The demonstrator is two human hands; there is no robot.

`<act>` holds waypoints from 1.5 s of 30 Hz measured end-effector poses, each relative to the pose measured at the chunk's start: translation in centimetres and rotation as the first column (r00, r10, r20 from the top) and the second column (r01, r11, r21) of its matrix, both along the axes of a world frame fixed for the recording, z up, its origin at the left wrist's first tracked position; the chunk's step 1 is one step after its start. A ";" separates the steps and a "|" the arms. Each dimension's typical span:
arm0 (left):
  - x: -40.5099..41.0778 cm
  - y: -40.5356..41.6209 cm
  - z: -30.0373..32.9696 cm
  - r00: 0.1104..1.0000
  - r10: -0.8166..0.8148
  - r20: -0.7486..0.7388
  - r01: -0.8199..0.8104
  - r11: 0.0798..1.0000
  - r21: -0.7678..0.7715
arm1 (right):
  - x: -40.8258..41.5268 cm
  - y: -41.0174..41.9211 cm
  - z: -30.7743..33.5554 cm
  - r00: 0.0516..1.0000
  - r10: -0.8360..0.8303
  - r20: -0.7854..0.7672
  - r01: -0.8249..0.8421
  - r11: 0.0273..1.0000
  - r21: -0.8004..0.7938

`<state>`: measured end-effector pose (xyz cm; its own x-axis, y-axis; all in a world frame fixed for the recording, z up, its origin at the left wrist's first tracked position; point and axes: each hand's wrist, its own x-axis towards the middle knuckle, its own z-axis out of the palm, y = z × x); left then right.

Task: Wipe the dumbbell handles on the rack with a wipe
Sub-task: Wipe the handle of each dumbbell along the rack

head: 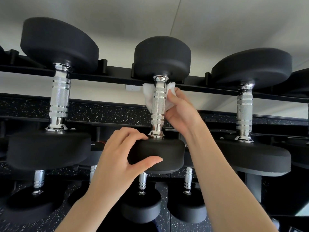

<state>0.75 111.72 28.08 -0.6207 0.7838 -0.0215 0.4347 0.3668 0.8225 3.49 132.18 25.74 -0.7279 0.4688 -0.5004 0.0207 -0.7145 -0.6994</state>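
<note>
A person's right hand (179, 109) is pinching a white wipe (148, 96) that is wrapping behind the knurled chrome handle (158, 106) of the middle dumbbell (160, 153) sitting on the black rack (115, 75). The left hand (123, 158) is curling thumb and fingers around that dumbbell's near black head. Neighbouring dumbbells (58, 97) are resting on either side.

The dumbbell heads (162, 59) are matte black, their handles (158, 104) bright chrome with knurled bands. Around the middle handle sits a white wipe (148, 96). The rack (117, 76) is black; behind it, a white wall (217, 22) and black white-speckled flooring (107, 113).
</note>
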 end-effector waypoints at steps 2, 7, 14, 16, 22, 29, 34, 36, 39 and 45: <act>0.0 0.0 0.0 1.000 -0.004 -0.002 0.004 1.000 -0.001 | 0.7 -0.5 -0.1 1.000 0.028 0.002 -0.028 0.999 0.025; -0.1 0.0 0.0 1.000 -0.011 -0.020 0.011 1.000 0.000 | 2.3 -1.3 0.1 0.993 0.115 0.014 -0.116 0.991 0.062; 0.0 -0.1 0.0 1.000 -0.006 -0.003 0.006 1.000 0.006 | 4.4 -1.4 0.8 0.916 0.289 0.278 -0.356 0.904 0.237; 0.0 -0.1 0.0 1.000 -0.011 0.000 0.011 1.000 0.005 | 4.7 -1.6 1.0 0.895 0.297 0.333 -0.392 0.879 0.272; -0.1 -0.2 -0.1 1.000 -0.022 -0.002 0.022 1.000 0.010 | 5.6 -2.6 3.2 0.819 0.206 0.536 -0.514 0.679 0.525; -0.7 -0.7 -0.2 0.997 -0.072 0.039 0.070 0.997 0.040 | 5.7 -4.0 4.8 0.753 0.011 0.658 -0.595 0.438 0.674; -0.8 -1.4 -1.0 0.996 -0.029 0.086 0.023 0.998 0.062 | 4.2 -4.7 5.4 0.728 0.013 0.686 -0.661 0.279 0.696; -0.8 -1.6 -1.4 0.994 -0.005 0.110 -0.003 0.997 0.072 | 3.3 -4.9 5.5 0.695 0.029 0.718 -0.712 0.168 0.682; -0.9 -1.5 -1.7 0.992 0.001 0.124 -0.013 0.996 0.090 | 2.0 -5.2 5.8 0.593 0.035 0.804 -0.804 -0.025 0.594; -1.1 -1.4 -1.9 0.990 -0.016 0.143 0.004 0.996 0.086 | 0.7 -5.9 6.4 0.475 -0.077 0.877 -0.865 -0.222 0.449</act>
<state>-0.37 110.30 26.23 -0.6080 0.7928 -0.0426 0.3133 0.2889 0.9046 4.15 126.25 32.16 -0.8315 0.4380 -0.3417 0.5160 0.8368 -0.1829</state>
